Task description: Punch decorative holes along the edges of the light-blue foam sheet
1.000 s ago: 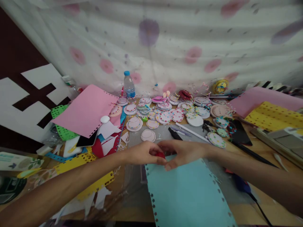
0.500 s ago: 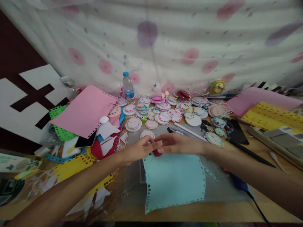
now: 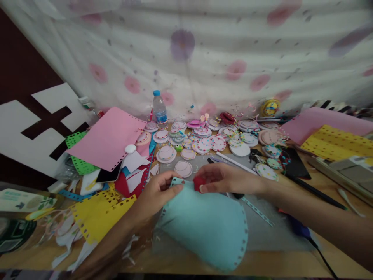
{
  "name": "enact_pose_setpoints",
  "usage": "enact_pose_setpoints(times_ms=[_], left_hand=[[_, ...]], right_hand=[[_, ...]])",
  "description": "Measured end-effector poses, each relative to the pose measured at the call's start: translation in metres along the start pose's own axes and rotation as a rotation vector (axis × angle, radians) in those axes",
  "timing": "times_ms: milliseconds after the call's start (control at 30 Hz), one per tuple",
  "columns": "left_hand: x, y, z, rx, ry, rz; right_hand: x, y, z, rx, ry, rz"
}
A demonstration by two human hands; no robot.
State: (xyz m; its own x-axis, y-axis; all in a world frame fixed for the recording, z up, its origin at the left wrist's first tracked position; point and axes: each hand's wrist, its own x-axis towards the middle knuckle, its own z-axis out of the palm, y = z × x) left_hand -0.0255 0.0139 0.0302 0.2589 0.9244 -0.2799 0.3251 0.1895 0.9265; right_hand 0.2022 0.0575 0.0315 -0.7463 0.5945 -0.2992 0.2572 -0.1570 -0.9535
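Note:
A sheet of light blue paper (image 3: pixel 204 221) with small shapes punched along its edges bends over a grey mat in front of me. My left hand (image 3: pixel 163 190) pinches its upper left edge between thumb and fingers. At the sheet's top edge my right hand (image 3: pixel 220 179) is closed around a small red paper punch (image 3: pixel 199 182), its thumb at the lower side. The punch touches the edge; whether paper sits in its slot is hidden. Just beyond the hands lies a white paper disc (image 3: pixel 183 168).
Several layered paper discs (image 3: pixel 204 144) trimmed with colored dots cover the back of the table, near a water bottle (image 3: pixel 159 109). Pink paper (image 3: pixel 110 136) and yellow punched paper (image 3: pixel 99 216) lie left. To the right are a white stick (image 3: pixel 236 162) and a blue-handled corded tool (image 3: pixel 300 229).
My hands have moved apart. The left hand has shifted left and now grips the paper's edge. The sheet has turned and its near part bulges upward.

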Motion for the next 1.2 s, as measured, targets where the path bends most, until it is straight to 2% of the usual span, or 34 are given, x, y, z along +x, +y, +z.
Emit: enact_pose_setpoints(times_ms=[167,433,667,833,1000,1200], left_hand=[[-0.013,0.008,0.002,-0.026,0.117,0.006],[-0.013,0.003,0.008,0.056,0.152,0.083],[-0.012,-0.011,0.014,0.110,0.143,0.131],[-0.009,-0.019,0.020,0.056,0.138,0.076],[-0.010,-0.025,0.022,0.034,0.177,0.076],[-0.011,-0.037,0.028,-0.029,0.211,0.104]], right_hand=[[-0.005,-0.006,0.008,0.061,-0.002,-0.021],[-0.002,-0.006,0.017,0.097,0.043,0.014],[-0.001,-0.010,0.011,-0.240,-0.045,0.052],[0.006,-0.013,0.004,-0.405,-0.097,0.062],[0.015,-0.011,-0.001,-0.333,-0.249,0.106],[0.020,-0.006,0.000,-0.361,-0.262,0.166]])
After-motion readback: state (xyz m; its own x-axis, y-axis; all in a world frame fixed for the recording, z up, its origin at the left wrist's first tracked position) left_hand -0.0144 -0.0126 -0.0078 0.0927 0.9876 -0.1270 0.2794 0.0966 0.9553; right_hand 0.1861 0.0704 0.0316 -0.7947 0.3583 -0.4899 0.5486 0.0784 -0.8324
